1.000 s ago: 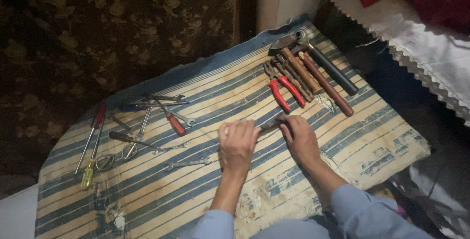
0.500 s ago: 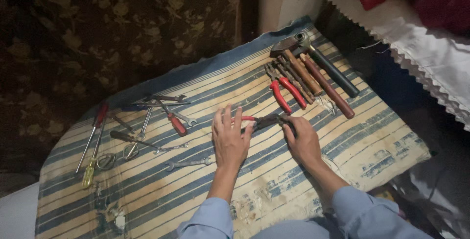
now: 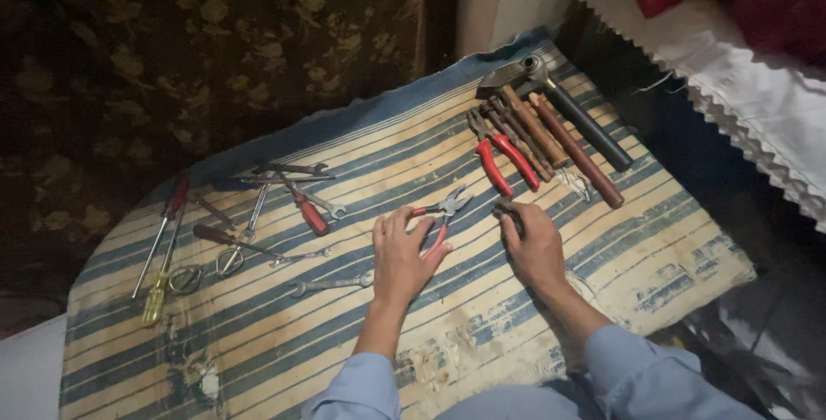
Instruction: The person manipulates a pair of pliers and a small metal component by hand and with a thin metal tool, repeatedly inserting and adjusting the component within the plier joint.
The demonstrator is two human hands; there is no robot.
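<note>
On a worn striped cloth (image 3: 602, 274) of cream and blue bands, frayed and stained at its near edge, a spread of hand tools is seen from the head view. At the middle of the cloth the left hand (image 3: 403, 252) is laid over the red-sleeved handles of a pair of pliers (image 3: 443, 211), its fingers curled loosely around them so that the grip is closed on the handles, while the steel jaws of the tool stand parted and point up and right. Just beside it the right hand (image 3: 535, 248) is closed on a small dark object (image 3: 506, 210), of which only the tip is shown beyond the fingertips; what it is cannot be told. Both forearms are clad in light blue sleeves. Behind the right hand, a second pair of red-handled pliers (image 3: 503, 162) is laid beside a row of long tools with brown wooden handles (image 3: 572, 149) and a hammer (image 3: 559, 101) with a dull metal head and a dark shaft. To the left, a red-handled screwdriver (image 3: 305, 206), a grey open-ended spanner (image 3: 331, 284), small scissors (image 3: 234, 252) and a yellow-handled screwdriver (image 3: 157, 295) are scattered, well apart from the hands. Beyond the cloth, a dark patterned carpet (image 3: 172, 58) is seen, and white lace-edged fabric (image 3: 748, 101) lies at the right.
</note>
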